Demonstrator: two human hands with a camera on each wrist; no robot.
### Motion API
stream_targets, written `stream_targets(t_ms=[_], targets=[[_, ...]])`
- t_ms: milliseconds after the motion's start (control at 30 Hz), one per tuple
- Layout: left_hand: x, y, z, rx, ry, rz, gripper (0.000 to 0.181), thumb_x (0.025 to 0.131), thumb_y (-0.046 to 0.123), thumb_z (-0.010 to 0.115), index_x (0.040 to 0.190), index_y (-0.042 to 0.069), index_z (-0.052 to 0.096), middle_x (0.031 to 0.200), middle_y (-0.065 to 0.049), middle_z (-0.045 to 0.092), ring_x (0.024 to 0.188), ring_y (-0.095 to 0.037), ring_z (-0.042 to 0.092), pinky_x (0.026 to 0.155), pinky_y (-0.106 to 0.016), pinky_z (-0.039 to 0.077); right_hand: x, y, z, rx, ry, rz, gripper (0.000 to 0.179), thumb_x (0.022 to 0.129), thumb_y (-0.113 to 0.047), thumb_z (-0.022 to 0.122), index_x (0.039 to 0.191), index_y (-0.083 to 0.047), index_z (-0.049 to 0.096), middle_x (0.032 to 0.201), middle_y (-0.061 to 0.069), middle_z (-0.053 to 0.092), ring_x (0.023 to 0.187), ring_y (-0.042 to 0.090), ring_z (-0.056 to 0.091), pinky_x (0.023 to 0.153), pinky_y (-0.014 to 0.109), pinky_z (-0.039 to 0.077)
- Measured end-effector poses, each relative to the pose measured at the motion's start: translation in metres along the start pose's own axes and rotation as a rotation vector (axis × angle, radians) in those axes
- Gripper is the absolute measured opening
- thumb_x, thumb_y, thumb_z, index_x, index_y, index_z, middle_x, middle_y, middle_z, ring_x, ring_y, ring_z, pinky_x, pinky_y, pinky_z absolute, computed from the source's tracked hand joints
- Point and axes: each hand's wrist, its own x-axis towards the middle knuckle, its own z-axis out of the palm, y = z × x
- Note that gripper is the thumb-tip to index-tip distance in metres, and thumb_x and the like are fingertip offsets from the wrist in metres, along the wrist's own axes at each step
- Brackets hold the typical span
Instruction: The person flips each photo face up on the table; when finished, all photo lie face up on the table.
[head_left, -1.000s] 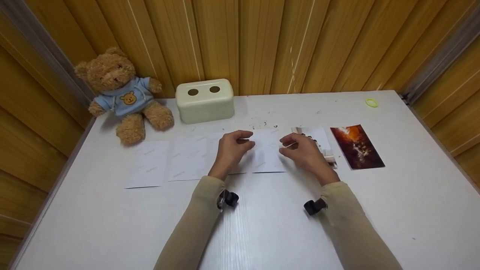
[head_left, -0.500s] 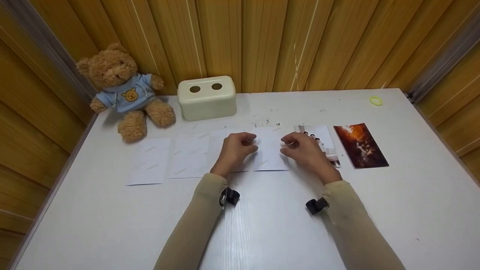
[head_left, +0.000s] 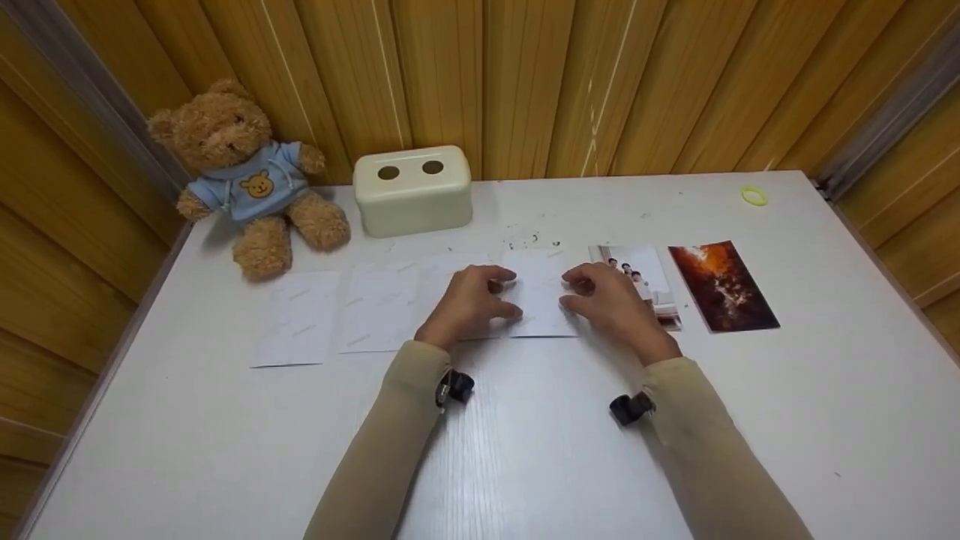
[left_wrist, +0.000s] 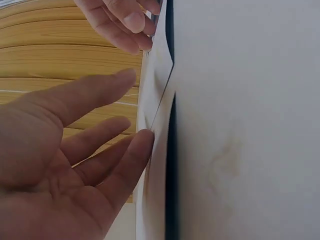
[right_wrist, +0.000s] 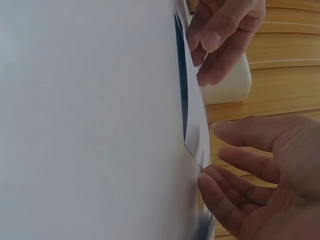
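Note:
Face-down photo prints with white backs lie in a row in the head view. My left hand (head_left: 472, 302) is at the left edge of the rightmost white-backed print (head_left: 541, 296), thumb and fingers apart. Opposite it, my right hand (head_left: 610, 304) is at that print's right edge, its thumb also apart from the fingers. Each wrist view shows fingertips touching the paper's edge, without a pinch. In the left wrist view the print's near edge (left_wrist: 162, 30) bows slightly off the table. A face-up group photo (head_left: 646, 274) lies partly behind my right hand.
A dark red and orange picture card (head_left: 724, 286) lies at the right. Farther back is a yellow-green band (head_left: 754, 196). A teddy bear (head_left: 259, 180) and a cream box with two holes (head_left: 412, 199) stand at the back left. Other white prints (head_left: 296, 319) lie left.
My left thumb has spread away from the fingers and slid slightly right over the print. My right hand has barely moved. The head view has shifted a little.

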Motion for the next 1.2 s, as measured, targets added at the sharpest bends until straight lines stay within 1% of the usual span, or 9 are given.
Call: stream_targets(t_ms=[133, 200, 367, 500, 567, 733, 867, 1033, 1200], targets=[[-0.003, 0.003, 0.000, 0.069, -0.066, 0.026, 0.064, 0.079, 0.011, 0.095, 0.139, 0.007, 0.070, 0.136, -0.008, 0.068, 0.121, -0.023, 0.063, 0.105, -0.037, 0.050, 0.000, 0.001, -0.001, 0.003, -0.004, 0.000, 0.039, 0.098, -0.009, 0.074, 0.135, 0.004, 0.066, 0.129, 0.021, 0.065, 0.121, 0.036, 0.061, 0.107, 0.050, 0.048], [-0.004, 0.004, 0.000, 0.085, -0.088, 0.034, 0.067, 0.078, 0.012, 0.096, 0.139, 0.008, 0.069, 0.140, -0.006, 0.066, 0.122, -0.022, 0.062, 0.105, -0.036, 0.050, -0.001, 0.002, -0.001, 0.011, -0.003, -0.008, 0.039, 0.098, -0.009, 0.074, 0.134, 0.005, 0.066, 0.128, 0.022, 0.065, 0.120, 0.036, 0.061, 0.107, 0.050, 0.047], [-0.003, 0.002, 0.000, 0.130, -0.118, 0.084, 0.075, 0.074, 0.013, 0.099, 0.141, 0.007, 0.067, 0.149, -0.006, 0.058, 0.123, -0.022, 0.062, 0.104, -0.034, 0.050, 0.001, 0.003, 0.000, 0.021, 0.006, -0.037, 0.038, 0.097, -0.009, 0.073, 0.132, 0.007, 0.067, 0.127, 0.024, 0.065, 0.119, 0.038, 0.062, 0.106, 0.050, 0.047], [-0.001, 0.003, 0.005, 0.206, -0.121, 0.148, 0.078, 0.071, 0.015, 0.101, 0.140, 0.004, 0.067, 0.151, -0.012, 0.055, 0.121, -0.026, 0.064, 0.105, -0.034, 0.050, 0.002, 0.005, 0.001, 0.014, 0.019, -0.049, 0.037, 0.097, -0.008, 0.074, 0.130, 0.007, 0.068, 0.125, 0.024, 0.066, 0.118, 0.038, 0.063, 0.105, 0.051, 0.048], [-0.001, 0.004, 0.007, 0.243, -0.116, 0.164, 0.079, 0.070, 0.016, 0.101, 0.140, 0.002, 0.067, 0.151, -0.014, 0.054, 0.124, -0.028, 0.062, 0.108, -0.035, 0.048, 0.002, 0.005, 0.001, 0.008, 0.024, -0.050, 0.037, 0.097, -0.009, 0.074, 0.130, 0.007, 0.068, 0.125, 0.024, 0.066, 0.118, 0.038, 0.063, 0.105, 0.051, 0.048], [0.001, 0.007, 0.011, 0.300, -0.095, 0.174, 0.080, 0.070, 0.019, 0.102, 0.140, 0.001, 0.067, 0.149, -0.016, 0.056, 0.136, -0.031, 0.055, 0.117, -0.037, 0.040, 0.001, 0.002, 0.001, -0.003, 0.013, -0.019, 0.038, 0.099, -0.011, 0.073, 0.133, 0.006, 0.067, 0.128, 0.023, 0.066, 0.120, 0.037, 0.062, 0.106, 0.051, 0.048], [0.000, 0.008, 0.011, 0.338, -0.091, 0.170, 0.084, 0.072, 0.023, 0.101, 0.144, 0.002, 0.063, 0.150, -0.015, 0.056, 0.139, -0.031, 0.053, 0.118, -0.037, 0.038, 0.001, 0.001, 0.000, -0.006, 0.005, -0.002, 0.038, 0.101, -0.013, 0.072, 0.134, 0.005, 0.067, 0.130, 0.023, 0.065, 0.122, 0.037, 0.061, 0.108, 0.051, 0.047], [0.000, 0.009, 0.009, 0.349, -0.102, 0.157, 0.083, 0.076, 0.028, 0.098, 0.147, 0.003, 0.062, 0.152, -0.014, 0.056, 0.142, -0.030, 0.051, 0.120, -0.037, 0.036, 0.002, 0.002, 0.000, 0.005, 0.006, 0.002, 0.037, 0.102, -0.015, 0.070, 0.134, 0.003, 0.068, 0.132, 0.022, 0.065, 0.123, 0.037, 0.061, 0.109, 0.051, 0.047], [-0.001, 0.007, 0.007, 0.296, -0.105, 0.168, 0.077, 0.077, 0.026, 0.097, 0.142, 0.001, 0.065, 0.148, -0.012, 0.061, 0.140, -0.027, 0.054, 0.118, -0.036, 0.039, 0.002, 0.005, -0.001, 0.022, 0.012, -0.010, 0.035, 0.103, -0.014, 0.069, 0.132, 0.005, 0.069, 0.130, 0.023, 0.066, 0.122, 0.037, 0.062, 0.108, 0.051, 0.047]])
